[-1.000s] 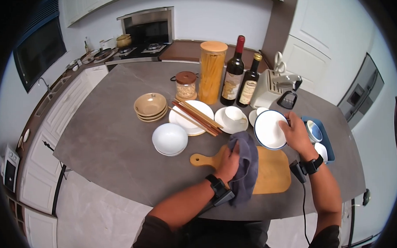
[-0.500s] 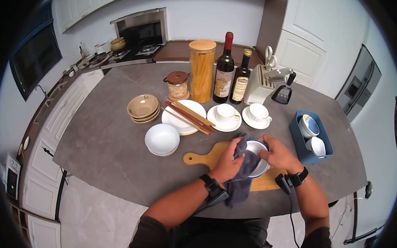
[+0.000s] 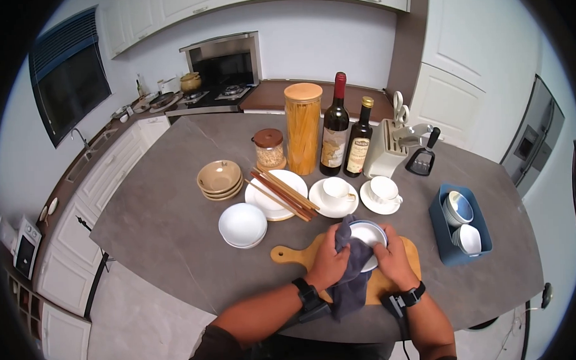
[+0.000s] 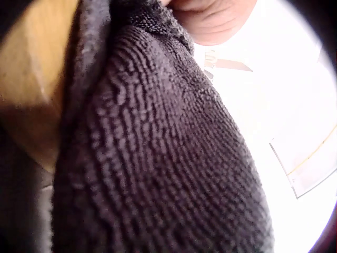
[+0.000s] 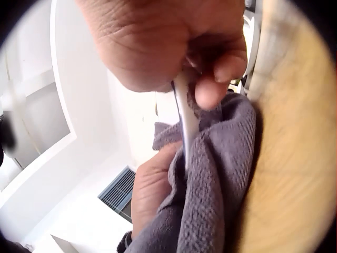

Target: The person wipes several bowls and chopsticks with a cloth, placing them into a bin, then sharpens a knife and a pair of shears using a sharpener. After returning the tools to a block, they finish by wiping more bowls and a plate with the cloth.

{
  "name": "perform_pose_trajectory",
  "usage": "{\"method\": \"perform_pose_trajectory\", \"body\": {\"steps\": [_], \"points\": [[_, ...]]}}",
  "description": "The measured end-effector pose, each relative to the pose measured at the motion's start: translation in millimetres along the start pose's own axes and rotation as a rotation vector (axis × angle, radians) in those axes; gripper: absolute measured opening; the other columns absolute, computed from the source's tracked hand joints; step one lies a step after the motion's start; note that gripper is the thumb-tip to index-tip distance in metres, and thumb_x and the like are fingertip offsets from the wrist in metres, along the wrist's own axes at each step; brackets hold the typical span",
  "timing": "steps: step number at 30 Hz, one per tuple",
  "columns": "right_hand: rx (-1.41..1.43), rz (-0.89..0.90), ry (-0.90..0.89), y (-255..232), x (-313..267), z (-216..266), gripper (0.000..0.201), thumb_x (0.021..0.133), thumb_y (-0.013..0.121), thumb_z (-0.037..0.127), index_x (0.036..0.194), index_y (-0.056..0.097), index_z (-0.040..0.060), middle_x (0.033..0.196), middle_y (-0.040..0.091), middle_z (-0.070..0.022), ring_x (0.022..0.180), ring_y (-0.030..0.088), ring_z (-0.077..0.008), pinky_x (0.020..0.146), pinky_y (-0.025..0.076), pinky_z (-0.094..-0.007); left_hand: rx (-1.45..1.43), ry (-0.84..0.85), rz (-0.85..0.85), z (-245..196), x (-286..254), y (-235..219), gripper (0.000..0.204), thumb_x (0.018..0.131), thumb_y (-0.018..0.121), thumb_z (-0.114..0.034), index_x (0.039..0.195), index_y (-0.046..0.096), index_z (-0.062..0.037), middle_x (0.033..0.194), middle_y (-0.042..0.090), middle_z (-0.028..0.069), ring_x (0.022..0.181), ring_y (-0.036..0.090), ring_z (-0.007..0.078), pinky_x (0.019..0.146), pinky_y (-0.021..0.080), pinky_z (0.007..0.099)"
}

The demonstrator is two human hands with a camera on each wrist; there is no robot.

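Over the wooden cutting board (image 3: 290, 254), both hands hold a shallow white dish (image 3: 367, 230) with a blue rim. My left hand (image 3: 329, 262) grips a dark grey towel (image 3: 351, 293) and presses it against the dish's left side; part of the cloth lies inside. On the right edge, my right hand (image 3: 395, 260) pinches the rim, thumb on the inner face. The right wrist view shows the dish (image 5: 184, 108) edge-on, fingers curled at its underside and towel folded round it. Towel fabric (image 4: 163, 142) fills most of the left wrist view, hiding the left fingers.
To the right stands a blue basket (image 3: 437, 229) with stacked bowls. Beyond the board are two cups on saucers (image 3: 337, 207), a plate (image 3: 258, 202) with chopsticks, white bowls (image 3: 242, 225) and tan bowls (image 3: 219, 177). Bottles (image 3: 334, 140), jars and a knife block (image 3: 383, 151) stand behind.
The right hand has brought the dish left and down from beside the basket to the towel over the board. The left hand has moved the towel onto the dish. The head view has shifted slightly.
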State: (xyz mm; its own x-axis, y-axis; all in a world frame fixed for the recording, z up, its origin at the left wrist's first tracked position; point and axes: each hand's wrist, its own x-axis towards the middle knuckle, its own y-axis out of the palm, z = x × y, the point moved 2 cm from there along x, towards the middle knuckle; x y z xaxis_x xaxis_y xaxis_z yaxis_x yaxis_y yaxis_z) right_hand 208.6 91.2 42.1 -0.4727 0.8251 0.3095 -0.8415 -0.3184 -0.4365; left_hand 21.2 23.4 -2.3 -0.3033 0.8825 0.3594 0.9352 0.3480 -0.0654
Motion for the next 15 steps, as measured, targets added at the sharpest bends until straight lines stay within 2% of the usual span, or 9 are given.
{"method": "perform_pose_trajectory", "body": {"steps": [1,2,3,5,6,8,9,11,15], "points": [[0.017,0.039,0.008,-2.3,0.9,1.2,0.037,0.094,0.056,0.001,0.130,0.061,-0.0018,0.104,0.072,-0.0111,0.098,0.067,-0.0190,0.089,0.054,-0.0339,0.009,0.002,0.006,0.1,-1.2,0.1,0.050,0.100,0.064,-0.001,0.148,0.049,-0.0003,0.128,0.067,0.0237,0.122,0.068,0.0351,0.106,0.051,0.0400],[0.082,0.121,0.138,-8.5,2.3,10.7,0.036,0.095,0.058,0.001,0.130,0.061,-0.0016,0.103,0.072,-0.0092,0.096,0.067,-0.0175,0.088,0.054,-0.0324,0.015,0.000,0.015,-1.8,-1.8,1.5,0.050,0.100,0.064,-0.001,0.148,0.050,-0.0005,0.129,0.068,0.0233,0.123,0.068,0.0350,0.106,0.051,0.0402],[0.087,0.117,0.142,-14.4,4.4,12.7,0.036,0.095,0.058,0.001,0.130,0.061,-0.0016,0.103,0.072,-0.0092,0.096,0.067,-0.0175,0.088,0.054,-0.0324,0.019,-0.003,0.021,-2.8,-2.0,2.6,0.050,0.100,0.064,-0.001,0.148,0.050,-0.0005,0.129,0.068,0.0233,0.123,0.068,0.0350,0.106,0.051,0.0402],[0.092,0.215,0.180,-23.2,4.1,8.8,0.037,0.094,0.056,0.000,0.130,0.062,-0.0027,0.102,0.074,-0.0164,0.094,0.071,-0.0232,0.087,0.056,-0.0350,-0.003,0.001,0.105,-8.1,-3.0,4.3,0.050,0.100,0.065,-0.002,0.148,0.051,-0.0007,0.129,0.068,0.0227,0.123,0.068,0.0347,0.106,0.051,0.0398],[0.096,0.209,0.189,-24.0,1.6,3.8,0.037,0.094,0.056,0.000,0.130,0.062,-0.0027,0.102,0.074,-0.0164,0.094,0.071,-0.0232,0.087,0.056,-0.0350,-0.002,-0.004,0.115,-7.7,-3.1,5.2,0.050,0.100,0.065,-0.002,0.148,0.051,-0.0007,0.129,0.068,0.0227,0.123,0.068,0.0347,0.106,0.051,0.0398],[0.009,0.146,0.024,-22.7,-3.2,-4.6,0.038,0.094,0.055,-0.001,0.131,0.062,-0.0033,0.100,0.074,-0.0148,0.093,0.071,-0.0227,0.086,0.057,-0.0355,-0.050,-0.010,0.165,-6.9,-3.0,6.7,0.050,0.100,0.066,-0.003,0.148,0.052,-0.0007,0.130,0.068,0.0223,0.124,0.068,0.0336,0.106,0.051,0.0395],[0.011,0.144,0.029,-19.0,-7.3,-7.9,0.038,0.094,0.055,-0.001,0.131,0.062,-0.0033,0.100,0.074,-0.0148,0.093,0.071,-0.0227,0.086,0.057,-0.0355,-0.048,-0.014,0.170,-7.0,-2.7,7.2,0.050,0.100,0.066,-0.003,0.148,0.052,-0.0007,0.130,0.068,0.0223,0.124,0.068,0.0336,0.106,0.051,0.0395],[0.052,-0.019,0.023,-10.6,-15.5,-11.0,0.039,0.093,0.055,-0.002,0.131,0.062,-0.0036,0.102,0.075,-0.0144,0.094,0.071,-0.0225,0.087,0.056,-0.0350,-0.042,0.010,0.125,-7.3,-3.4,6.7,0.051,0.100,0.066,-0.003,0.149,0.052,-0.0011,0.129,0.069,0.0209,0.123,0.068,0.0315,0.105,0.052,0.0391],[0.143,-0.070,-0.047,-5.1,-16.2,-10.6,0.039,0.093,0.055,-0.003,0.131,0.062,-0.0039,0.103,0.074,-0.0142,0.096,0.071,-0.0219,0.089,0.056,-0.0344,0.000,-0.010,0.094,-7.4,-3.1,3.6,0.051,0.100,0.066,-0.003,0.149,0.052,-0.0012,0.129,0.069,0.0196,0.122,0.068,0.0295,0.105,0.052,0.0385]]}}
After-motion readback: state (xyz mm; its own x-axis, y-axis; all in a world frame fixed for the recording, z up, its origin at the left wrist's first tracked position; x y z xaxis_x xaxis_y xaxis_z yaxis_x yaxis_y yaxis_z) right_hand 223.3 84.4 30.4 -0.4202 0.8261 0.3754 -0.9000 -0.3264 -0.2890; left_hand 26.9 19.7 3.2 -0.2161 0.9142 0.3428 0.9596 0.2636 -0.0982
